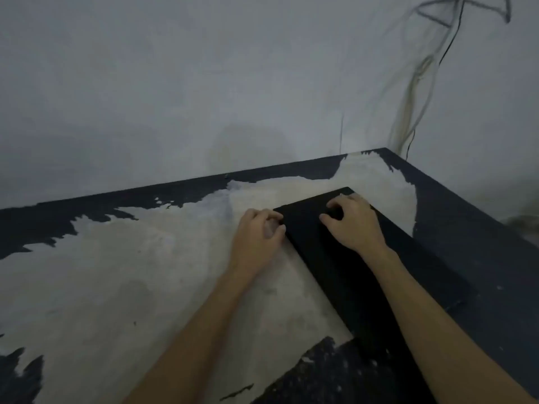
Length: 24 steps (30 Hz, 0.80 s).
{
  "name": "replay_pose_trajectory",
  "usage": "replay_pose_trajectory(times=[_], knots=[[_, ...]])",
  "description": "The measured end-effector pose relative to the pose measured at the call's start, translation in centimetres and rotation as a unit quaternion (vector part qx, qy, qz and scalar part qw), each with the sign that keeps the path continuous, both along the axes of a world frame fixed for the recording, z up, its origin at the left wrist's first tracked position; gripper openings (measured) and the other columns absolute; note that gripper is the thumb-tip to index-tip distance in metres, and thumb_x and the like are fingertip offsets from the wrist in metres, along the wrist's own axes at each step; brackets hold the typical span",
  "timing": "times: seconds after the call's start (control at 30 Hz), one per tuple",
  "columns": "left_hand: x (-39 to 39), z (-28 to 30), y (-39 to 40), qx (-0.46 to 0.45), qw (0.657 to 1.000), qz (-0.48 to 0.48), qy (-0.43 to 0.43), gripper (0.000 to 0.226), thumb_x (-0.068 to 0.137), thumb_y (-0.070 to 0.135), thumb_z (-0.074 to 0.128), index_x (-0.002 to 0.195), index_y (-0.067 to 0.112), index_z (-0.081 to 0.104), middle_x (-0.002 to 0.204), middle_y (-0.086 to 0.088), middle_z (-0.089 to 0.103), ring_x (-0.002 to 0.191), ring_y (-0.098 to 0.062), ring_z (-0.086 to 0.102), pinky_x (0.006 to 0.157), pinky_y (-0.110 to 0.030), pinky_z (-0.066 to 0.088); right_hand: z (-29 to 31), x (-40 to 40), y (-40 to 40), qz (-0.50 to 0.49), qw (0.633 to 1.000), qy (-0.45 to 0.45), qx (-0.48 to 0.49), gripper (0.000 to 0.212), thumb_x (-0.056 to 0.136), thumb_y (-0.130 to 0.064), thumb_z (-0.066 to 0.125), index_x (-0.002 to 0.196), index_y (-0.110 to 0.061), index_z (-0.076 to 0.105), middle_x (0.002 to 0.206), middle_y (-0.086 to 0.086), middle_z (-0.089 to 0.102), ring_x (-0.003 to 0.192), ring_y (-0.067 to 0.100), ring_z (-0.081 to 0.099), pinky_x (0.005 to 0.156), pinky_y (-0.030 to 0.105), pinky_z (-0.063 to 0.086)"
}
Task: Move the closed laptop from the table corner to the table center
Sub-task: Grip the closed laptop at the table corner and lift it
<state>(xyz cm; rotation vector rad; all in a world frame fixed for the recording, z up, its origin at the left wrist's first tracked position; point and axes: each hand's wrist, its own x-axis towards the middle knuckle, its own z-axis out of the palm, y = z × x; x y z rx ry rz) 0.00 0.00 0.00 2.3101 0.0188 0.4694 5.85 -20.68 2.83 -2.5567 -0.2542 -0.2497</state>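
A closed black laptop (344, 275) lies flat near the right side of the table (116, 272), whose black paint has worn away to a pale patch. My left hand (258, 239) rests at the laptop's left edge, fingers curled against its side. My right hand (351, 221) lies on top of the lid near its far end, fingers bent and pressing down. My right forearm crosses over the lid and hides part of it.
A grey wall runs along the table's far edge. Loose cables (414, 106) hang down the wall by the far right corner. The table's right edge (466, 211) drops off beside the laptop. A broad pale surface stretches to the left.
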Motion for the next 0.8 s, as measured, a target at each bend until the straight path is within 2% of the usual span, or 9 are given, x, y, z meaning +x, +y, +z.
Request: replay_pose_trajectory(times=[0.1, 0.17, 0.3, 0.37, 0.53, 0.6, 0.7, 0.8], knots=[[1.1, -0.1, -1.1, 0.022, 0.999, 0.045, 0.002, 0.036, 0.095, 0.037, 0.067, 0.129, 0.024, 0.064, 0.129, 0.001, 0.054, 0.115, -0.014, 0.058, 0.1, -0.029, 0.049, -0.3, 1.1, -0.8, -0.042, 0.998, 0.021, -0.035, 0.058, 0.092, -0.051, 0.064, 0.139, -0.017, 0.058, 0.146, 0.014, 0.049, 0.135, 0.032, 0.045, 0.111, 0.047, 0.038], [1.7, 0.0, -1.9, 0.026, 0.998, 0.042, 0.043, 0.046, 0.097, 0.044, 0.062, 0.138, 0.024, 0.056, 0.14, -0.001, 0.051, 0.124, -0.017, 0.056, 0.105, -0.032, 0.047, -0.3, 1.6, -0.9, -0.071, 0.994, 0.057, -0.063, 0.075, 0.093, -0.063, 0.054, 0.151, -0.017, 0.045, 0.155, 0.016, 0.04, 0.142, 0.035, 0.037, 0.116, 0.049, 0.03], [2.7, 0.1, -3.0, 0.063, 0.995, 0.031, 0.071, 0.053, 0.1, 0.049, 0.053, 0.146, 0.023, 0.049, 0.148, -0.003, 0.049, 0.132, -0.022, 0.049, 0.113, -0.037, 0.038, -0.6, 2.8, -1.1, -0.11, 0.986, 0.102, -0.073, 0.092, 0.089, -0.077, 0.043, 0.159, -0.018, 0.029, 0.157, 0.02, 0.038, 0.144, 0.039, 0.036, 0.116, 0.052, 0.028], [2.9, 0.1, -3.2, 0.06, 0.995, 0.033, 0.067, 0.051, 0.1, 0.049, 0.053, 0.145, 0.025, 0.049, 0.148, -0.002, 0.049, 0.131, -0.021, 0.05, 0.11, -0.035, 0.04, -0.6, 3.0, -1.5, -0.123, 0.986, 0.087, -0.065, 0.09, 0.089, -0.075, 0.047, 0.155, -0.015, 0.035, 0.152, 0.02, 0.042, 0.139, 0.039, 0.04, 0.111, 0.051, 0.033], [3.1, 0.2, -3.4, 0.027, 0.998, 0.032, 0.056, 0.036, 0.099, 0.041, 0.061, 0.131, 0.029, 0.054, 0.137, 0.001, 0.051, 0.118, -0.015, 0.056, 0.093, -0.026, 0.044, -0.4, 3.4, -2.4, -0.163, 0.985, 0.047, -0.027, 0.072, 0.088, -0.065, 0.06, 0.13, -0.006, 0.058, 0.132, 0.018, 0.054, 0.122, 0.036, 0.05, 0.099, 0.047, 0.041], [3.2, 0.5, -3.5, 0.018, 0.998, 0.028, 0.056, 0.032, 0.098, 0.038, 0.064, 0.127, 0.029, 0.053, 0.132, 0.002, 0.05, 0.109, -0.011, 0.054, 0.087, -0.021, 0.041, -0.4, 3.6, -2.6, -0.168, 0.984, 0.053, -0.008, 0.067, 0.088, -0.063, 0.062, 0.122, -0.006, 0.062, 0.128, 0.018, 0.055, 0.12, 0.035, 0.05, 0.099, 0.046, 0.042], [3.4, 0.9, -3.6, -0.013, 0.999, 0.024, 0.045, 0.029, 0.096, 0.034, 0.067, 0.12, 0.028, 0.052, 0.127, 0.003, 0.048, 0.099, -0.004, 0.051, 0.077, -0.007, 0.034, -0.2, 3.6, -2.7, -0.177, 0.983, 0.042, 0.024, 0.062, 0.088, -0.062, 0.063, 0.112, -0.005, 0.065, 0.123, 0.017, 0.055, 0.115, 0.035, 0.052, 0.098, 0.047, 0.046], [3.4, 1.4, -4.1, -0.081, 0.996, 0.02, 0.016, 0.029, 0.095, 0.026, 0.07, 0.116, 0.023, 0.051, 0.128, -0.002, 0.047, 0.097, 0.003, 0.052, 0.078, 0.001, 0.038, 0.2, 3.6, -2.8, -0.19, 0.98, 0.026, 0.056, 0.061, 0.088, -0.061, 0.063, 0.112, -0.005, 0.067, 0.121, 0.016, 0.055, 0.113, 0.034, 0.054, 0.096, 0.049, 0.049]])
